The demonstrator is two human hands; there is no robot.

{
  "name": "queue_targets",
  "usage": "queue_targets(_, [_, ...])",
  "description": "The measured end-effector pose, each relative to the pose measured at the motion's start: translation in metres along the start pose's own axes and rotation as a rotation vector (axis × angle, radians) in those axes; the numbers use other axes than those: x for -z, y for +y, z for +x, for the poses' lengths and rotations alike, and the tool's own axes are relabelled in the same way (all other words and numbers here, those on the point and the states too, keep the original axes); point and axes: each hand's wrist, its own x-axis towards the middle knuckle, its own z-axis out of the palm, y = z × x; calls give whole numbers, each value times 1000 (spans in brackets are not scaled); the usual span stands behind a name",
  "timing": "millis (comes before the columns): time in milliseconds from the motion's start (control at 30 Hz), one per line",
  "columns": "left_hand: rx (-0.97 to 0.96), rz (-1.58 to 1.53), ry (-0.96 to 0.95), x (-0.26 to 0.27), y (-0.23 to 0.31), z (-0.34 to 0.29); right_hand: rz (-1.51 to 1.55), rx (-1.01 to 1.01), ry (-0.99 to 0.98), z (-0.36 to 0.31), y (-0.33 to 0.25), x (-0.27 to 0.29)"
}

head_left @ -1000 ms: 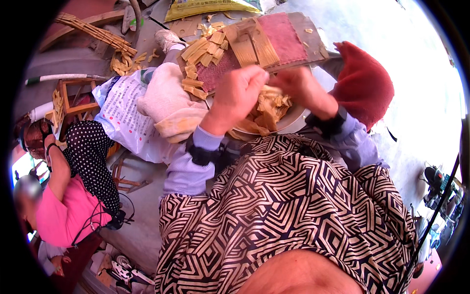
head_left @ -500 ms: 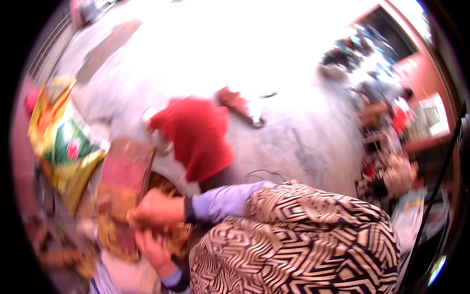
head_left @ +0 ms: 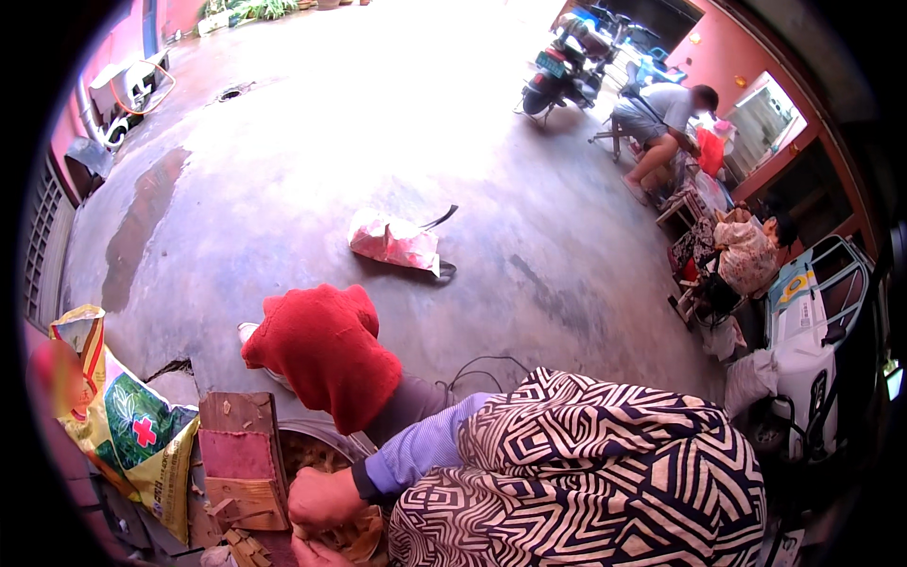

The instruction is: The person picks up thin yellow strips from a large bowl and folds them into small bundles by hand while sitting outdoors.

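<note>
r hand (head_left: 326, 496) is over the round basin (head_left: 326, 433), fingers bent; can't tell how tightly or if it has anything. l hand (head_left: 316, 552) is just below it in view, partly cut off at lower edge, openness & hold unclear. yellowish strips (head_left: 365, 537) lie in basin, w/ wooden board (head_left: 238, 411) just beside, on l.

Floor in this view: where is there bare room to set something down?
Bare floor stretches from the pink-white bag to the people at right, and from the bag to the dark patch at left. Lower left is crowded: sack, board, bowl, right hand and left hand.
</note>
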Motion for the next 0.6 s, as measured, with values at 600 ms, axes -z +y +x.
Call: queue_targets(600, [129,-288,141,1,-11,12,671,-78,-186,14,-1,-2])
